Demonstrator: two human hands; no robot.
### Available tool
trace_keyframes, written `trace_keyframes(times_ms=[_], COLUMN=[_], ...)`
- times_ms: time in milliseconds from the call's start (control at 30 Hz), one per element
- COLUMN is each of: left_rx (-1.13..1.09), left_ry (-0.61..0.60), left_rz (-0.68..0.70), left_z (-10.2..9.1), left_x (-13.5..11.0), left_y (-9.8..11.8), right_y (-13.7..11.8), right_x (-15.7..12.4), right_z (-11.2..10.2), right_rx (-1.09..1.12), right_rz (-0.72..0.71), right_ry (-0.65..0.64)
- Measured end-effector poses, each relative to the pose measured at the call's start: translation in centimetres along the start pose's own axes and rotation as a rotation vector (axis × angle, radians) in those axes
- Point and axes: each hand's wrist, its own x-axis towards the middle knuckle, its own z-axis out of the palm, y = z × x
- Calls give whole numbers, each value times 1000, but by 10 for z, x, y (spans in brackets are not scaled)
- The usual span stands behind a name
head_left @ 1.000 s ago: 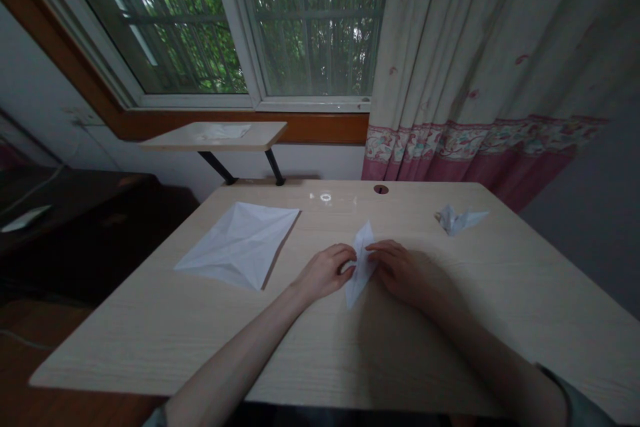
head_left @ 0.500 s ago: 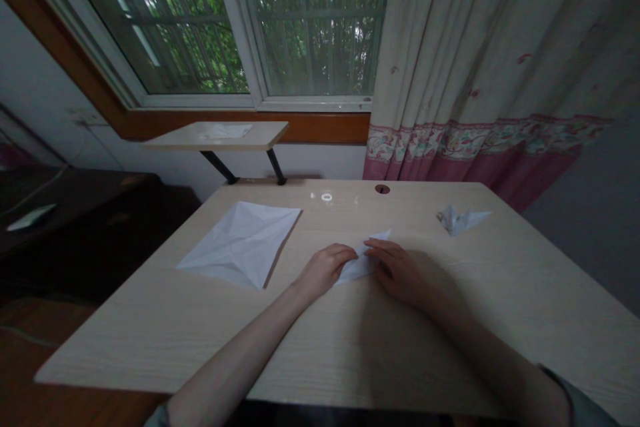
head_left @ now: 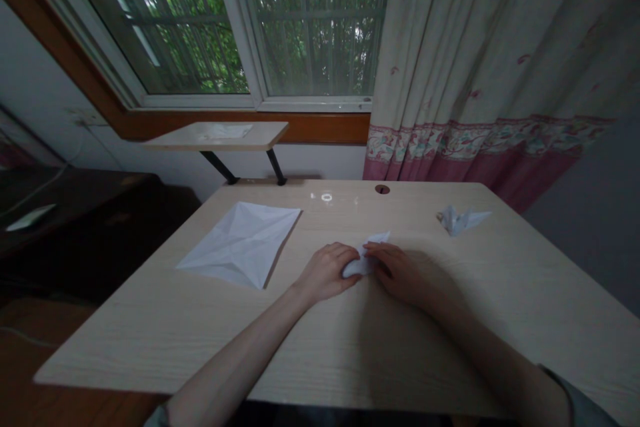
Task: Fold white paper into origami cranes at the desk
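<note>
A small folded white paper piece [head_left: 369,248] lies flat on the light wooden table [head_left: 350,347] between my two hands. My left hand [head_left: 327,271] is curled, its fingertips pressing the paper's left end. Touching it from the right, my right hand [head_left: 400,270] pinches the same piece with fingers closed on its upper edge. Most of the paper is hidden under my fingers; only a pointed tip shows at the upper right.
A large creased white sheet [head_left: 243,243] lies flat at the table's left. A finished folded paper figure [head_left: 460,219] sits at the far right. A round cable hole [head_left: 382,189] is near the back edge. Behind stand a small shelf [head_left: 220,135], a window and a curtain [head_left: 480,67].
The paper stood up long and pointed between my hands a second ago. It was turned down flat, and now it is folded shorter with my left fingers pressed over it.
</note>
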Motion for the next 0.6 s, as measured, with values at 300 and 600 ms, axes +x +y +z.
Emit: trace_keyframes(times_ms=[300, 600], left_rx=[86, 35], left_ry=[2, -35], left_rz=[9, -16], left_z=[-1, -5], left_x=[-2, 0], left_y=[3, 4], right_y=[-6, -15], right_x=[4, 5], right_z=[-4, -9], right_rx=[-71, -214], right_rz=[-13, -19], right_ry=[-51, -144])
